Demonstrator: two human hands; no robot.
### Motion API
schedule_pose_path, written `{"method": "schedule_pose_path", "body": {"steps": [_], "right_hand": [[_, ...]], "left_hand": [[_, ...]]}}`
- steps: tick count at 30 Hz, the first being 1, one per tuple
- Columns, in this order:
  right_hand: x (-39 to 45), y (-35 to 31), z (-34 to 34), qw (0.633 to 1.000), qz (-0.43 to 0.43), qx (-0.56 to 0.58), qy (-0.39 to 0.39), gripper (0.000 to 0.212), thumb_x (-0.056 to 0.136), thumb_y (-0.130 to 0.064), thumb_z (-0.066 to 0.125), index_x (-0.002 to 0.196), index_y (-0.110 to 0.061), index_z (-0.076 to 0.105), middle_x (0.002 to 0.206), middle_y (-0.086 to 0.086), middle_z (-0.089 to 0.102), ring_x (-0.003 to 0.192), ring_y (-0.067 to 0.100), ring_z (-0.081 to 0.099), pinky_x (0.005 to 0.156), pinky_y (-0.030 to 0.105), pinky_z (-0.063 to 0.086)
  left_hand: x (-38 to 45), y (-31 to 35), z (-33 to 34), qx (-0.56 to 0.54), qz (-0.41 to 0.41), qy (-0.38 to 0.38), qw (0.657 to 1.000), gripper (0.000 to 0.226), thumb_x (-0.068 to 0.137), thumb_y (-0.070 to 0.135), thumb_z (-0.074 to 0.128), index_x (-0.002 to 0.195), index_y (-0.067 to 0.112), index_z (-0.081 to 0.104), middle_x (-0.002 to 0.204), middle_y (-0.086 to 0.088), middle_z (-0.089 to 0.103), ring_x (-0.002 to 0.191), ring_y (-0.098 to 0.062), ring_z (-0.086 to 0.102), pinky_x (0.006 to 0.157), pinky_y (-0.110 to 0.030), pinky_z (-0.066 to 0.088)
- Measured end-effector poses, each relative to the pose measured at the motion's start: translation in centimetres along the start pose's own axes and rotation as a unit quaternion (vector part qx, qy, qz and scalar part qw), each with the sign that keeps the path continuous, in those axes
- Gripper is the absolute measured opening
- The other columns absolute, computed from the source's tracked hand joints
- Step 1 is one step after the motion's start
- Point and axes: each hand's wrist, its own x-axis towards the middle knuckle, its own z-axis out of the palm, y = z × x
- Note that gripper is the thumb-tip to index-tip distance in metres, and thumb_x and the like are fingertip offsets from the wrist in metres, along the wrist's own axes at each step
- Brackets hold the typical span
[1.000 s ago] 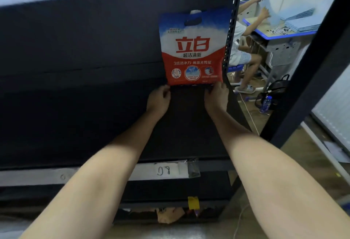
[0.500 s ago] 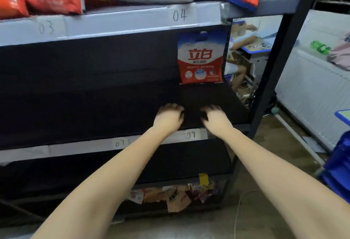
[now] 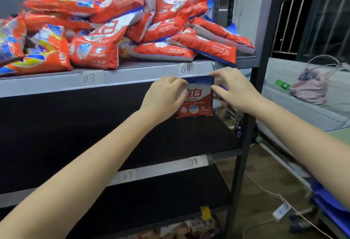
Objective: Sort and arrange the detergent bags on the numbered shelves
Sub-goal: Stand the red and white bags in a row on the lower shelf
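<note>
We are looking higher now than a moment ago: the upper shelf (image 3: 132,79) with labels 03 and 04 is filling the top of the view, heaped with a jumble of detergent bags (image 3: 117,28), where a second ago we were seeing little more than the dark middle shelf (image 3: 189,140). Our hands, which half a second ago were lying near that shelf's front edge by label 08, are now up at the standing bag (image 3: 195,102).

That bag is standing upright at the far right of the middle shelf, directly under label 04 and close to the right-hand upright post (image 3: 251,106). We are judging that the placement is nearly finished and that we are only squaring the bag up before going to the pile above for the next one.

Our left hand (image 3: 164,98) is reaching in from the left, fingers curled onto the bag's left edge. Our right hand (image 3: 233,89) is coming in from the right, thumb and fingers pinching the top right corner. Both appear to be lightly closed on the bag, though motion blur is making the exact contact hard to confirm. Both forearms are stretching forward and upward, roughly parallel.
</note>
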Motion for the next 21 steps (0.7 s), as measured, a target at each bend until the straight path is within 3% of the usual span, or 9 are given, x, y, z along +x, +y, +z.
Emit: {"method": "schedule_pose_path", "body": {"steps": [3,12,17,19,21], "right_hand": [[3.1,0.4,-2.0,0.999,0.019,-0.008,0.048,0.038,0.091,-0.021,0.057,0.128,-0.010,0.052,0.130,0.009,0.052,0.123,0.023,0.043,0.102,0.031,0.032],[11.3,6.5,-4.3,0.971,0.196,0.015,0.133,0.043,0.095,-0.030,0.049,0.129,-0.003,0.050,0.131,0.019,0.049,0.123,0.032,0.044,0.100,0.035,0.035],[16.5,7.8,-5.0,0.956,0.292,0.025,0.006,0.046,0.101,-0.032,0.032,0.124,0.003,0.051,0.129,0.024,0.052,0.118,0.036,0.049,0.088,0.032,0.038],[18.0,8.0,-5.2,0.950,0.308,0.000,-0.043,0.046,0.103,-0.029,0.026,0.131,0.000,0.047,0.136,0.021,0.048,0.124,0.034,0.045,0.093,0.031,0.036],[19.6,9.3,-4.9,0.942,0.321,0.011,-0.097,0.044,0.102,-0.030,0.031,0.130,-0.003,0.051,0.134,0.017,0.051,0.122,0.031,0.048,0.096,0.031,0.037]], "left_hand": [[2.9,-0.2,-1.5,-0.044,-0.029,0.051,0.997,0.032,0.097,0.027,0.047,0.125,0.015,0.057,0.127,-0.002,0.058,0.119,-0.019,0.048,0.098,-0.030,0.036],[11.8,-2.1,-0.7,-0.134,-0.104,0.127,0.977,0.028,0.096,0.023,0.048,0.118,0.013,0.062,0.118,-0.003,0.063,0.108,-0.019,0.056,0.088,-0.026,0.038],[18.1,-2.0,-0.2,-0.114,-0.148,0.126,0.974,0.031,0.097,0.026,0.044,0.109,0.008,0.066,0.112,-0.011,0.067,0.106,-0.028,0.057,0.083,-0.031,0.038],[20.7,-1.9,-0.3,-0.090,-0.174,0.110,0.974,0.040,0.098,0.031,0.040,0.091,0.002,0.067,0.100,-0.017,0.068,0.098,-0.034,0.058,0.077,-0.035,0.039],[22.9,-1.8,-0.4,-0.061,-0.203,0.075,0.974,0.050,0.097,0.039,0.039,0.081,-0.001,0.062,0.094,-0.021,0.066,0.092,-0.036,0.058,0.070,-0.035,0.037]]}}
